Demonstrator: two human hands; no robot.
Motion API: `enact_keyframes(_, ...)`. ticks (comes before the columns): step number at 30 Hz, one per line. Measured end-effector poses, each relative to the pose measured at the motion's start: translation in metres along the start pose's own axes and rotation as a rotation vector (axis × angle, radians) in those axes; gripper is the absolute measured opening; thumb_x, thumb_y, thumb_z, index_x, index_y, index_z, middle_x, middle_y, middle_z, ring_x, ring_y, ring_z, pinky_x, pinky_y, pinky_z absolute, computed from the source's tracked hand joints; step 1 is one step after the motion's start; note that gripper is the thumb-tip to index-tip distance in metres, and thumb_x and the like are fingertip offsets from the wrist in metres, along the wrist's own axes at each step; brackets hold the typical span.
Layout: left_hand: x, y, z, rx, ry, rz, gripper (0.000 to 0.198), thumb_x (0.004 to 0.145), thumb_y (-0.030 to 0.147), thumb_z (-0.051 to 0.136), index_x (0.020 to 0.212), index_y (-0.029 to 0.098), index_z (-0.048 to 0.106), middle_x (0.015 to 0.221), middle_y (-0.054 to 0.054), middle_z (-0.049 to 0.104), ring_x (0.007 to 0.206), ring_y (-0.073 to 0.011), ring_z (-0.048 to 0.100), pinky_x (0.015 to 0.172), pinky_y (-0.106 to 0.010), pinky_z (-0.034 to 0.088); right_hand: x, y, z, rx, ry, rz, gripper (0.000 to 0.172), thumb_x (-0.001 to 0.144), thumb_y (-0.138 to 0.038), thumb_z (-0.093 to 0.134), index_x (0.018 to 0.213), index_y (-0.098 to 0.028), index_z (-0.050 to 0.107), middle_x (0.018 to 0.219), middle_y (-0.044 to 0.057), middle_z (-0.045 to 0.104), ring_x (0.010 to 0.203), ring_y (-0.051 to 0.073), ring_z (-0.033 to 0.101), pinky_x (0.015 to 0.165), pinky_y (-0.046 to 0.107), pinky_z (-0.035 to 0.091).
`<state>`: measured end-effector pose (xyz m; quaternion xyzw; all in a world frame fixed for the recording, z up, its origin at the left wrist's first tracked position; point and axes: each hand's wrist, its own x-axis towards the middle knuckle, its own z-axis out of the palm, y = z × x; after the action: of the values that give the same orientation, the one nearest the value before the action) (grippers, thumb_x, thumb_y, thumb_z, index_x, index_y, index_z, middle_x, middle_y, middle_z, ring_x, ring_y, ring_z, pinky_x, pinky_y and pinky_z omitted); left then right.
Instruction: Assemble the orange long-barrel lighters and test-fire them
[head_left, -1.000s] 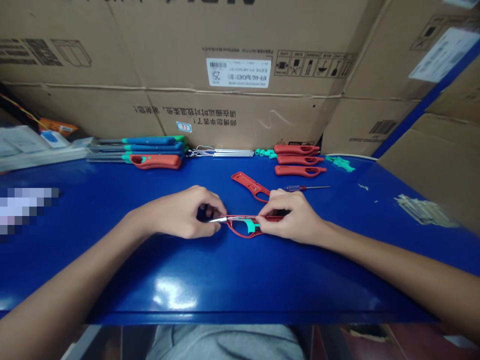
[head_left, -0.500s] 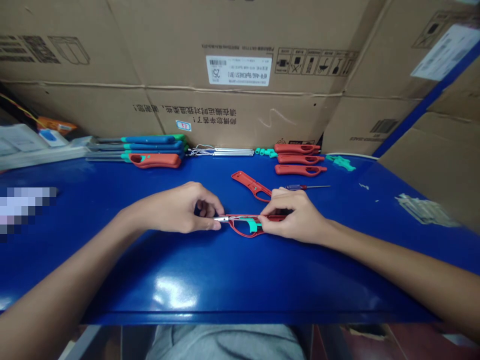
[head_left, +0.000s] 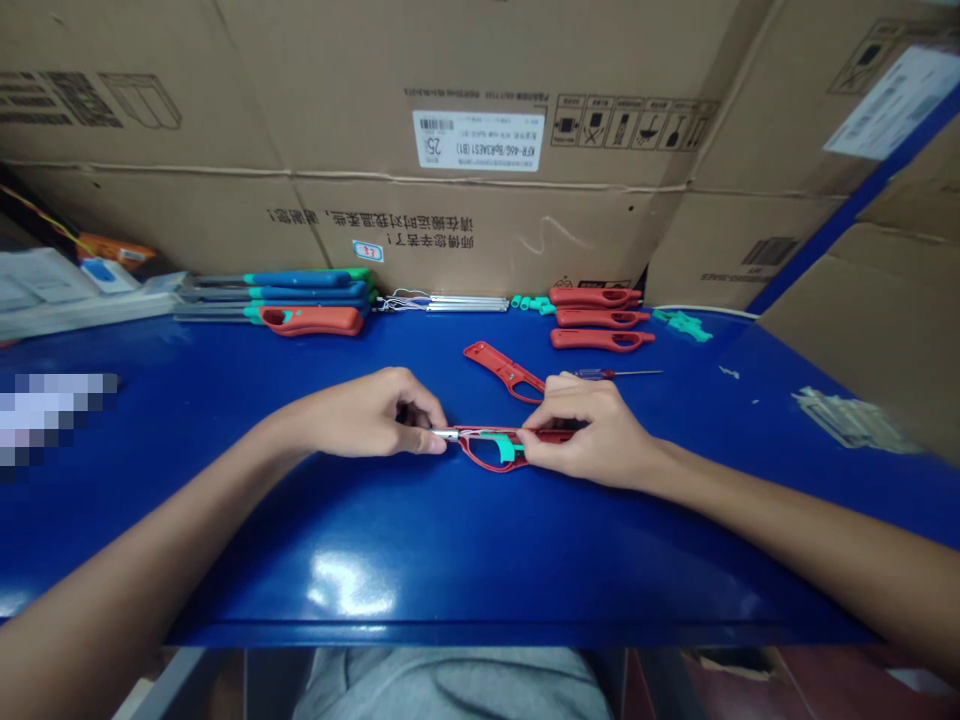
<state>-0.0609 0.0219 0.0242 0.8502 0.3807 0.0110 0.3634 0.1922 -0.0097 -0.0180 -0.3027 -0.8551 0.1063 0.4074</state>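
Note:
A red lighter handle half [head_left: 489, 462] lies open side up in front of me, with a green trigger [head_left: 501, 446] and thin wires in it. My left hand [head_left: 379, 412] pinches a silver metal tube [head_left: 445, 435] at the handle's left end; most of the tube is hidden by the fingers. My right hand [head_left: 589, 430] grips the right part of the handle half between thumb and fingers. Just behind that hand lies a second red handle half [head_left: 499, 370], its right end partly covered by the fingers. A screwdriver [head_left: 615, 374] rests beyond the knuckles.
Along the back lie finished-looking lighters [head_left: 315, 320], metal tubes with wires [head_left: 469, 303], green caps [head_left: 532, 303], red handle halves [head_left: 600, 341] and green triggers [head_left: 682, 324]. Clear plastic pieces [head_left: 851, 420] lie at right. Cardboard [head_left: 300, 120] walls the back of the blue table [head_left: 487, 560].
My left hand has shifted very slightly to the right and up with the metal tube, closer to the handle half. My right hand keeps its grip almost unmoved.

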Motion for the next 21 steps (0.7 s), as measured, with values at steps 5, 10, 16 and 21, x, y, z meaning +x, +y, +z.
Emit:
enact_keyframes(5, 0.0020, 0.0025, 0.0007, -0.067, 0.011, -0.031, 0.027, 0.080, 0.037, 0.065, 0.091, 0.015, 0.076, 0.064, -0.002, 0.066, 0.057, -0.0118, 0.054, 0.052, -0.019, 0.039, 0.0014, -0.0021, -0.0032, -0.038, 0.011, -0.049, 0.015, 0.073, -0.011, 0.065, 0.060, -0.018, 0.068, 0.051, -0.002, 0.059, 0.050, 0.010, 0.046, 0.057, 0.028, 0.038)
enact_keyframes(10, 0.0026, 0.0016, 0.0021, -0.065, 0.068, -0.022, 0.023, 0.077, 0.034, 0.067, 0.087, 0.016, 0.077, 0.068, -0.002, 0.070, 0.058, -0.0118, 0.055, 0.053, -0.020, 0.041, 0.0019, -0.0018, -0.0055, 0.004, -0.029, 0.070, 0.014, 0.072, -0.014, 0.067, 0.059, -0.017, 0.069, 0.050, -0.002, 0.058, 0.048, 0.009, 0.044, 0.048, 0.023, 0.035)
enact_keyframes(16, 0.0044, -0.0004, 0.0044, -0.056, 0.064, 0.011, 0.025, 0.079, 0.035, 0.065, 0.091, 0.016, 0.077, 0.059, 0.000, 0.063, 0.052, -0.0096, 0.049, 0.048, -0.018, 0.036, 0.0012, -0.0030, -0.0053, 0.025, -0.024, 0.079, 0.013, 0.071, -0.013, 0.067, 0.059, -0.017, 0.070, 0.049, -0.002, 0.057, 0.047, 0.008, 0.044, 0.046, 0.022, 0.033)
enact_keyframes(21, 0.0039, 0.0024, 0.0066, -0.012, 0.044, 0.088, 0.027, 0.084, 0.032, 0.059, 0.102, 0.020, 0.076, 0.074, -0.002, 0.069, 0.064, -0.0127, 0.055, 0.055, -0.021, 0.039, 0.0004, -0.0023, -0.0047, 0.049, -0.032, 0.104, 0.014, 0.071, -0.013, 0.067, 0.058, -0.017, 0.070, 0.050, -0.002, 0.057, 0.047, 0.008, 0.043, 0.046, 0.022, 0.033)
